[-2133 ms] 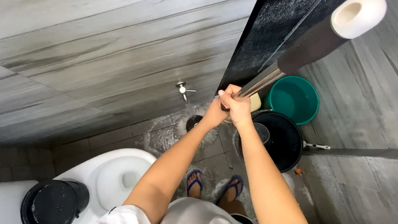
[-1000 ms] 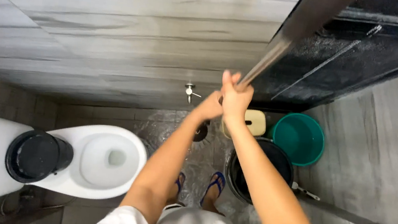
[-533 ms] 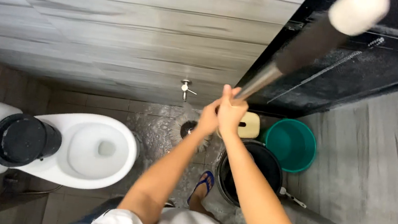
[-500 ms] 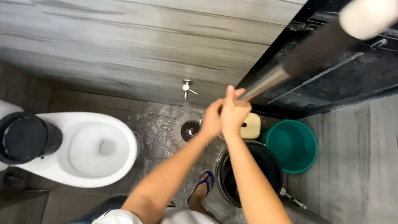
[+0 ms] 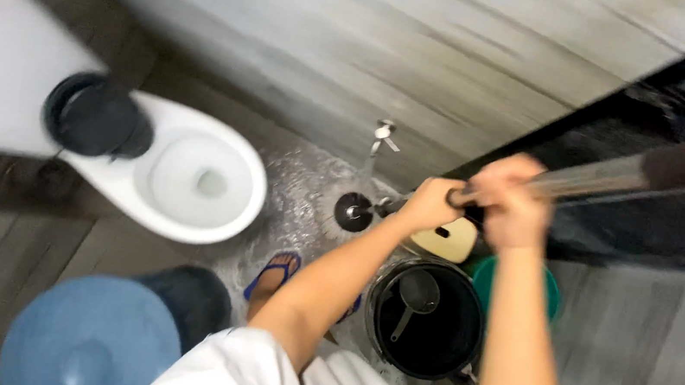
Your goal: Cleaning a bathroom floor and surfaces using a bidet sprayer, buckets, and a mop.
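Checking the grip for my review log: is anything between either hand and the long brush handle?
Nothing visible. Both the left hand and the right hand are closed directly around the long brush handle, bare skin on the shaft. The brush head sits on the wet floor near the wall tap.

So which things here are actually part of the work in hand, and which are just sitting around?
In use:
- left hand and right hand, both gripping the long pole
- round brush head at the pole's lower end, on the wet floor

Lying about:
- toilet
- black bucket with a dipper
- green bucket
- wall tap
- blue bin
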